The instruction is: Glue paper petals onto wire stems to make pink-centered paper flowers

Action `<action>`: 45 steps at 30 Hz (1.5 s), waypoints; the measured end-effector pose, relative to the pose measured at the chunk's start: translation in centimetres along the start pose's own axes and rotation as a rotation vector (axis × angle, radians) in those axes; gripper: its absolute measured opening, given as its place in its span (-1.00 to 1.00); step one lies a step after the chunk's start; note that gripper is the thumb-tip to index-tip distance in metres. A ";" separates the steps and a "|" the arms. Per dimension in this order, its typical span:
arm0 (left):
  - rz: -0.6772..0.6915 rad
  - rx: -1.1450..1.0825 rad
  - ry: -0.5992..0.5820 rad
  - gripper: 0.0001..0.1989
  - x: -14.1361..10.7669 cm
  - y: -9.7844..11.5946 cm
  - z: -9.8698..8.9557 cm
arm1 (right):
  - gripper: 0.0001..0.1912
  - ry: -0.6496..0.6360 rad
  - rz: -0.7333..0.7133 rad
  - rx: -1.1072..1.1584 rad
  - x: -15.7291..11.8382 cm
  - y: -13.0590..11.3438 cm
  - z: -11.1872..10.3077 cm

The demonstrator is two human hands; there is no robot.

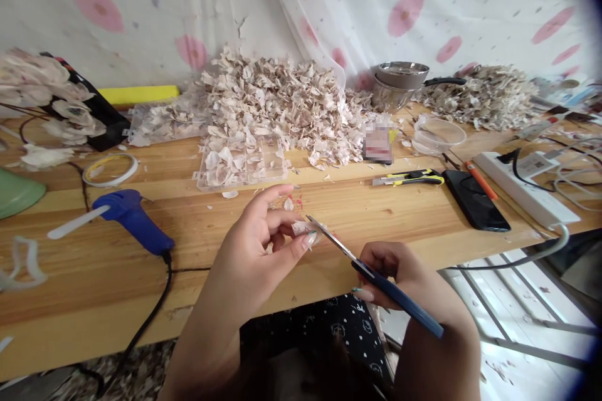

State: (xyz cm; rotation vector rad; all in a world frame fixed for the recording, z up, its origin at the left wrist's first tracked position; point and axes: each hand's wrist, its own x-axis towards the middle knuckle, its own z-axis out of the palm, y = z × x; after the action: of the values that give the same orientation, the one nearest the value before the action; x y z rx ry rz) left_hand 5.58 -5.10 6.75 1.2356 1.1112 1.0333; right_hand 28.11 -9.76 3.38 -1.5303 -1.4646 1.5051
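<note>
Between the thumb and fingers of my left hand point(268, 244) is a small pale petal-like piece point(303, 229), held over the front part of the wooden table. My right hand point(388, 272) grips dark blue scissors point(399, 296), their metal blades pointing up and left. The blade tips are at the pale piece; whether they touch it I cannot tell. A large heap of similar pale pieces point(277, 97) lies at the back, and some fill a clear compartment box point(242, 166).
A blue glue gun point(134, 219) and tape roll point(110, 170) lie left on the table point(202, 301). Rightward are a yellow-black cutter point(411, 178), a phone point(475, 200), a power strip point(527, 191), a clear dish point(438, 135) and metal bowls point(399, 84).
</note>
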 end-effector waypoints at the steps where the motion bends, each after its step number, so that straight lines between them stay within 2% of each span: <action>1: -0.004 -0.001 -0.005 -0.45 0.0 0.0 0.0 | -0.56 0.001 0.004 -0.007 0.0 0.0 -0.1; 8: -0.055 0.002 -0.080 -0.42 0.1 0.3 -0.2 | -0.59 -0.041 0.011 -0.004 -0.1 0.5 -0.9; 15: -0.094 0.003 -0.282 -0.37 0.8 -0.1 -0.8 | -0.60 -0.106 0.015 -0.043 -0.5 1.1 -1.9; 24: -0.143 -0.056 -0.417 -0.35 1.2 -0.3 -0.9 | -0.64 -0.163 0.067 -0.031 -1.1 1.3 -2.6; 40: -0.142 -0.024 -0.477 -0.34 1.0 -0.5 -1.3 | -0.62 -0.163 0.100 -0.019 -1.4 1.3 -2.5; 45: -0.109 0.001 -0.417 -0.44 1.0 -0.8 -1.3 | -0.61 -0.151 0.109 0.026 -1.4 1.2 -2.4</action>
State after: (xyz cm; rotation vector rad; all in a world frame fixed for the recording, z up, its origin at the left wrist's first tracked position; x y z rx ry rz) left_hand 4.44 -3.90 5.84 1.3030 0.8424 0.6527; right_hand 30.97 -10.63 3.33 -1.5320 -1.4591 1.7302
